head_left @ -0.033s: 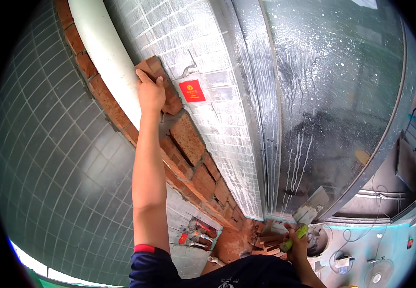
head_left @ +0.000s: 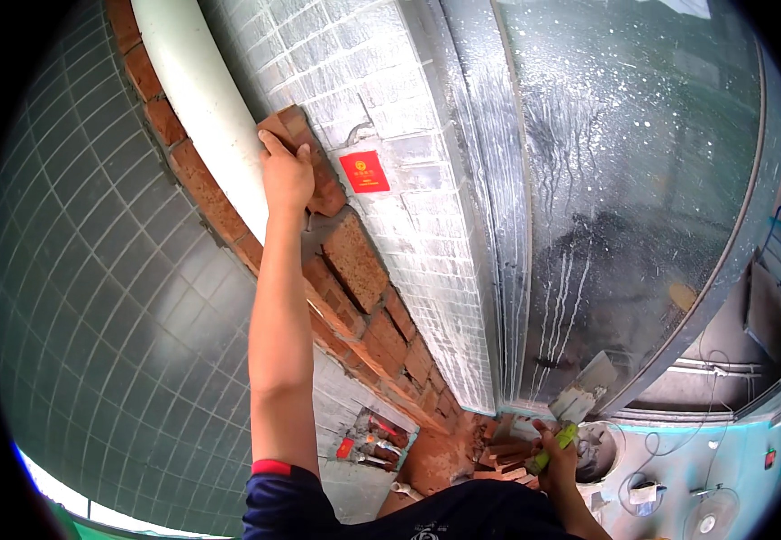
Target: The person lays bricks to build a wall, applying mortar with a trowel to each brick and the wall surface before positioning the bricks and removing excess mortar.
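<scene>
My left hand (head_left: 289,178) grips a red brick (head_left: 325,192) at the top of a column of mortared brickwork (head_left: 359,261), beside a white vertical pipe (head_left: 206,108). My right hand (head_left: 552,459) is closed on the yellow-green handle of a trowel (head_left: 595,382); its pale, mortar-smeared blade points up and away from me. Near that hand, down at the floor, lie several loose bricks (head_left: 503,454) and a round bucket (head_left: 603,459) with grey contents.
Dark tiled wall (head_left: 111,297) on the left; pale tiled wall (head_left: 426,225) with a red card (head_left: 363,171); streaked glass panel (head_left: 633,180) on the right. Below are exposed pipe fittings (head_left: 372,450), an elbow pipe (head_left: 406,490), a floor fan (head_left: 707,524) and loose cables (head_left: 656,445).
</scene>
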### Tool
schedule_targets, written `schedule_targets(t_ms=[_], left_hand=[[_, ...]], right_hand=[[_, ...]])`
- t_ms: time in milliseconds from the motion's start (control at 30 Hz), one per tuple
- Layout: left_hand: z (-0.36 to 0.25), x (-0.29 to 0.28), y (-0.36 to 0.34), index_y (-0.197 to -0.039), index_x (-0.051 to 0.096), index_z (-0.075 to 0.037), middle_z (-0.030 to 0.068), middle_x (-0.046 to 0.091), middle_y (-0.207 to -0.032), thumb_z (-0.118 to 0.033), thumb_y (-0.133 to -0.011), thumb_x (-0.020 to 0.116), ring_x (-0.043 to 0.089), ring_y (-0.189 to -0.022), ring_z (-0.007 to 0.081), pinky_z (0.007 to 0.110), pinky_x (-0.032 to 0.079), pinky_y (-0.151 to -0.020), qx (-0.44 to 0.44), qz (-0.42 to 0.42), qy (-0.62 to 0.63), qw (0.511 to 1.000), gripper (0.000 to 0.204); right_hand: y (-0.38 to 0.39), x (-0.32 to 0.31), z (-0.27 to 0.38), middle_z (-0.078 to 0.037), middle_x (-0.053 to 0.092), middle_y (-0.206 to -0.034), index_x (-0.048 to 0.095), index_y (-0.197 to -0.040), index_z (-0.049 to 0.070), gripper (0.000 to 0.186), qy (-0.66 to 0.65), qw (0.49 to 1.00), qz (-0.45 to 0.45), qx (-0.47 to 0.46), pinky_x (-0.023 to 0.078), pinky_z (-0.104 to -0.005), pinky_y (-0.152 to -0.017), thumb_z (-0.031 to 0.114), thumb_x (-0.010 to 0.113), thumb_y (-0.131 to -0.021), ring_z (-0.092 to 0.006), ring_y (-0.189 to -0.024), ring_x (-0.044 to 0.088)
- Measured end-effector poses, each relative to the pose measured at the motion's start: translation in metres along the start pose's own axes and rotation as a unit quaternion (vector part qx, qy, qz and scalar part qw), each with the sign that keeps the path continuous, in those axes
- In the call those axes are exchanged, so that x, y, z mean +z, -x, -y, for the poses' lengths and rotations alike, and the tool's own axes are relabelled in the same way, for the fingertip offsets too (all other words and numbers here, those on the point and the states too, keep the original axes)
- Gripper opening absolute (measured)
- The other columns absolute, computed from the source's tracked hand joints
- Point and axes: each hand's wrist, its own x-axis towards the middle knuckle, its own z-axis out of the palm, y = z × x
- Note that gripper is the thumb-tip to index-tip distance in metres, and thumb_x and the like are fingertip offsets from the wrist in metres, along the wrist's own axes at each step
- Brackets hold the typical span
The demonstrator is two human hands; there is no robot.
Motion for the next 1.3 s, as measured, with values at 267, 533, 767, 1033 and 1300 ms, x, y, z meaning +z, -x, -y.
schedule_targets(t_ms=[267,533,767,1033,1300], left_hand=[[0.001,0.0,-0.001,-0.148,0.015,0.012,0.0369,0.046,-0.13,-0.024,-0.092,0.064,0.055,-0.112,0.0484,0.044,0.049,-0.096,0.016,0.009,0.01,1.0,0.082],[0.003,0.001,-0.004,-0.147,0.014,0.013,0.0371,0.046,-0.128,-0.022,-0.091,0.065,0.055,-0.112,0.0475,0.043,0.049,-0.095,0.001,0.029,0.014,0.999,0.083],[0.014,-0.014,-0.013,-0.144,0.019,0.017,0.0365,0.057,-0.116,-0.02,-0.089,0.066,0.06,-0.104,0.0472,0.044,0.05,-0.091,0.045,0.081,0.025,0.995,0.082],[0.034,-0.051,-0.023,-0.146,0.029,0.008,0.0254,0.052,-0.136,-0.017,-0.076,0.08,0.05,-0.126,0.0398,0.045,0.042,-0.104,0.315,0.028,-0.122,0.941,0.09],[0.042,-0.039,-0.022,-0.146,0.029,0.006,0.0226,0.043,-0.147,-0.035,-0.064,0.084,0.038,-0.14,0.0345,0.056,0.013,-0.119,0.331,-0.008,-0.209,0.92,0.106]], right_hand=[[-0.004,0.037,-0.009,-0.01,0.066,-0.111,0.047,-0.115,0.008,0.034,0.031,0.996,-0.002,0.08,0.052,-0.0248,-0.061,0.01,0.069,-0.089,-0.0118,-0.075,0.061],[-0.011,0.042,-0.041,-0.009,0.065,-0.099,0.052,-0.115,0.003,0.031,0.053,0.995,0.011,0.083,0.052,-0.0283,-0.057,0.009,0.069,-0.089,-0.0144,-0.068,0.061],[-0.008,0.052,-0.07,-0.009,0.064,-0.106,0.055,-0.122,-0.003,0.038,0.041,0.993,0.053,0.092,0.052,-0.0282,-0.064,0.009,0.067,-0.089,-0.0144,-0.074,0.062],[-0.003,0.065,-0.086,-0.01,0.063,-0.114,0.053,-0.125,-0.005,0.042,0.104,0.989,0.074,0.075,0.053,-0.0295,-0.067,0.01,0.067,-0.088,-0.0149,-0.078,0.064],[0.002,0.08,-0.093,-0.013,0.062,-0.119,0.052,-0.124,-0.006,0.044,0.12,0.991,0.048,0.04,0.054,-0.0309,-0.065,0.009,0.068,-0.086,-0.0173,-0.079,0.066]])
